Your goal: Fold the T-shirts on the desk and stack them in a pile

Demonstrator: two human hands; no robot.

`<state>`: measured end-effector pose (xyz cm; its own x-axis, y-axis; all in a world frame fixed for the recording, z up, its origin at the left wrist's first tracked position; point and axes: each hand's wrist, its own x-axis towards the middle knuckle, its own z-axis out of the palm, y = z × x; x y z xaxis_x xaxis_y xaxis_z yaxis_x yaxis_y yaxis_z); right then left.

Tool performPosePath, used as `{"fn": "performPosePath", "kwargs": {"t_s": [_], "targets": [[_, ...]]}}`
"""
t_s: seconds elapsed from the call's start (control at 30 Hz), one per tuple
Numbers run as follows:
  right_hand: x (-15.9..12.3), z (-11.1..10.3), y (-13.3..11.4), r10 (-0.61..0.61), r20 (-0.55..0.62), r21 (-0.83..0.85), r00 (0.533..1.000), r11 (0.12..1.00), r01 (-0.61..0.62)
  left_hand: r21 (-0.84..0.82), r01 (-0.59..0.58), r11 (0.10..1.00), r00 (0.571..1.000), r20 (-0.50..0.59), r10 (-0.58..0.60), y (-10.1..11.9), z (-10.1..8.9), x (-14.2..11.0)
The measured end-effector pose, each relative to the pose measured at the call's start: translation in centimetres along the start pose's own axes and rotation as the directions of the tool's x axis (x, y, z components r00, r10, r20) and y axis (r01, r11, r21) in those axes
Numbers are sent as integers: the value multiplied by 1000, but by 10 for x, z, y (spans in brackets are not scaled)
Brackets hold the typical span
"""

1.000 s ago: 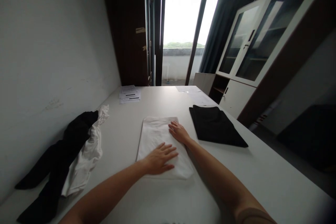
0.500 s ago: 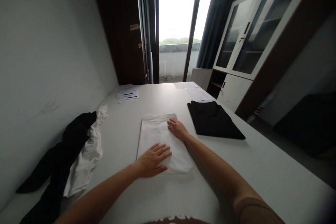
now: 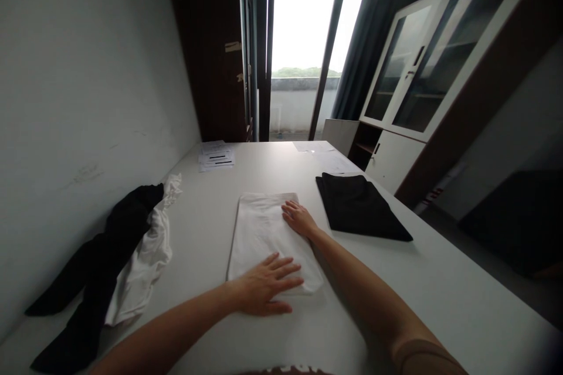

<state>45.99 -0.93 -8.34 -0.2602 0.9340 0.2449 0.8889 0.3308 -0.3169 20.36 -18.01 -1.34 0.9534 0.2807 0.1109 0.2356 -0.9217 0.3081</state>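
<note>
A white garment (image 3: 259,234), folded into a flat rectangle, lies in the middle of the table in front of me. My left hand (image 3: 268,285) is over its near edge, palm down with the fingers spread. On the garment's right edge rests my right hand (image 3: 299,218), fingers extended and flat. Neither hand grasps anything. To the right of the right hand lies a folded black garment (image 3: 360,204). What kind of clothing each folded piece is, I cannot tell.
Along the wall at left, a rumpled black garment (image 3: 99,263) lies beside a crumpled white garment (image 3: 147,263) on the white table (image 3: 197,234). Papers (image 3: 217,158) sit at the far left, and more sheets (image 3: 332,159) at the far right. A cabinet (image 3: 398,155) stands beyond the right edge.
My left hand has slid toward me and slightly right, down to the white garment's near edge. My right hand stays about where it was. The view has shifted slightly.
</note>
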Motion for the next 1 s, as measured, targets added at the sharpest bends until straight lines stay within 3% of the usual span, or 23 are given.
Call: {"fn": "performPosePath", "kwargs": {"t_s": [0.13,0.27,0.37,0.6,0.83,1.0], "targets": [[0,0,1,-15,-3,0,1000,1000,15,34,211,977,971,-118,-206,-32,0,-7],[0,0,1,-25,-6,-3,1000,1000,25,79,490,868,862,-194,-469,-82,5,-17],[1,0,1,-23,-4,0,1000,1000,23,92,601,794,793,-191,-579,-110,7,-23],[1,-1,1,-12,1,15,1000,1000,12,98,706,701,702,-225,-675,-127,10,-29],[0,-3,-1,-5,20,3,1000,1000,5,86,816,572,573,-260,-778,-143,9,-36],[1,-3,-1,2,23,-15,1000,1000,-1,67,821,567,555,-328,-764,-152,10,-41]]}}
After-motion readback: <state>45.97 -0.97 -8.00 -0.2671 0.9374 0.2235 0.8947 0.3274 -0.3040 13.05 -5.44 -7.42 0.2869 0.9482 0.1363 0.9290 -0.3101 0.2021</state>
